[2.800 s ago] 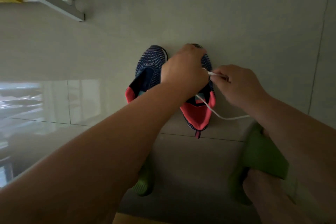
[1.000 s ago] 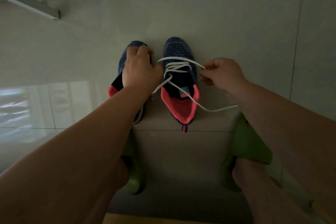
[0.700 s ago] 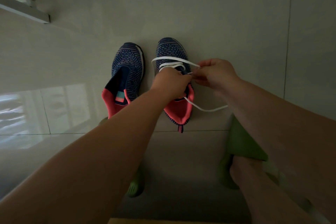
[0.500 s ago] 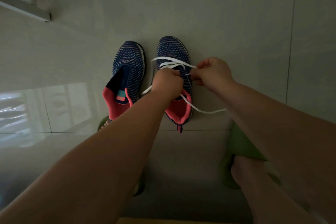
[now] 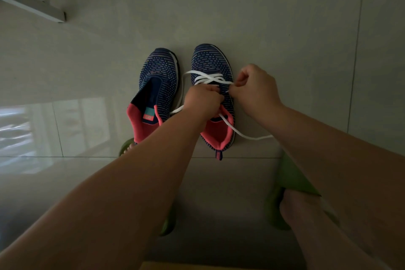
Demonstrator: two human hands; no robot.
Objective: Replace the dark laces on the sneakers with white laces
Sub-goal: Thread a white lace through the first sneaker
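Two blue knit sneakers with pink insides sit side by side on the pale tile floor (image 5: 263, 28), near the middle of the frame, toes pointing up. The left sneaker (image 5: 156, 85) has no lace. The right sneaker (image 5: 211, 61) has a white lace (image 5: 208, 78) crossing over its front part.

The left hand (image 5: 202, 99) is over the middle of the right sneaker, fingers curled tight around the white lace. One end of the lace loops out to the left of this hand.

The right hand (image 5: 255, 89) is just beside it, on the right, pinching the lace with curled fingers. Another end trails down to the floor under the right arm.

Green slippers (image 5: 291, 180) on the person's feet show at the bottom.
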